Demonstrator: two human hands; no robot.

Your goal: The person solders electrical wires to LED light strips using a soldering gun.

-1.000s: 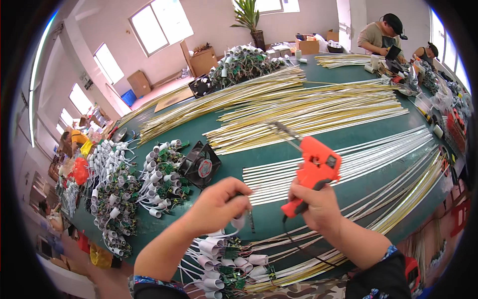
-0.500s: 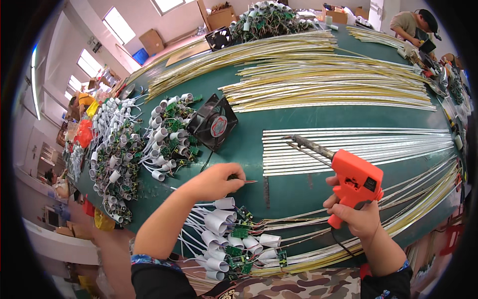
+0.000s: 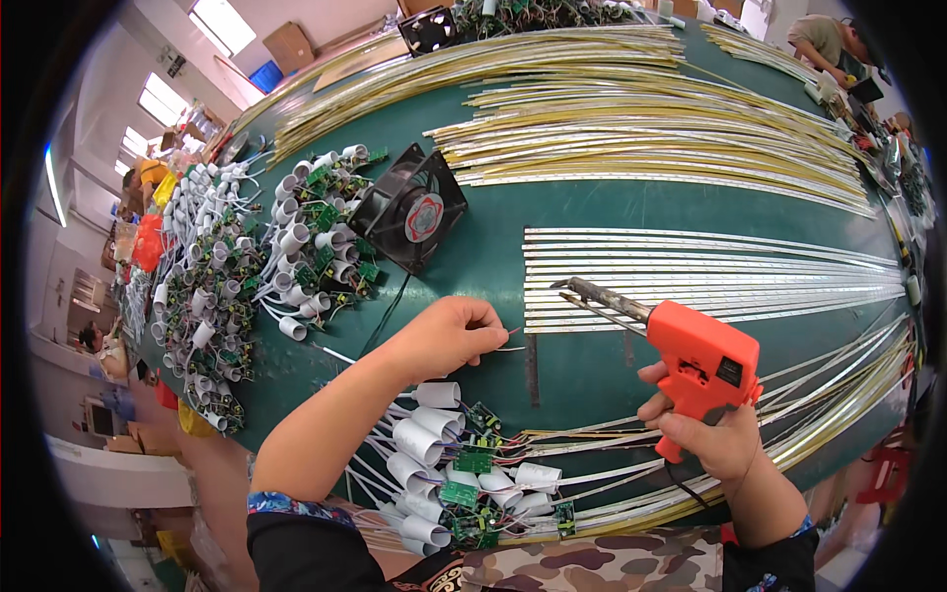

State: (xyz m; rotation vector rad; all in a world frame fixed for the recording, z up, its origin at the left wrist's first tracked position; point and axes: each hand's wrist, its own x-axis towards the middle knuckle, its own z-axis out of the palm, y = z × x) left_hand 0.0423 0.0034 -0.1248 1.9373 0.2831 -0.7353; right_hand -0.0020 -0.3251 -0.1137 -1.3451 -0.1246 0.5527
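My left hand (image 3: 449, 335) is closed in a pinch on thin wires (image 3: 510, 348), one reddish and one pale, whose ends stick out beyond the fingertips. These ends lie just beside the left end of the nearest of several narrow white strips (image 3: 710, 281), laid in parallel rows. Whatever else the palm holds is hidden. A red soldering gun (image 3: 702, 355) is gripped in my right hand (image 3: 715, 439), its dark tip pointing left over the strips' left ends. Below my left hand, white tubes (image 3: 419, 441) with green circuit boards (image 3: 473, 461) lie heaped, wired to more strips.
A black fan (image 3: 409, 209) stands beyond my left hand, with piles of white tubes and boards (image 3: 296, 242) left of it. Yellow and white strip bundles (image 3: 651, 123) cover the far green table (image 3: 493, 212). Another person (image 3: 829, 44) works at the far right.
My left hand has brought the wire ends closer to the strips' left ends. The soldering gun's tip has shifted left and nearer over the strips. The whole view has tilted slightly downward.
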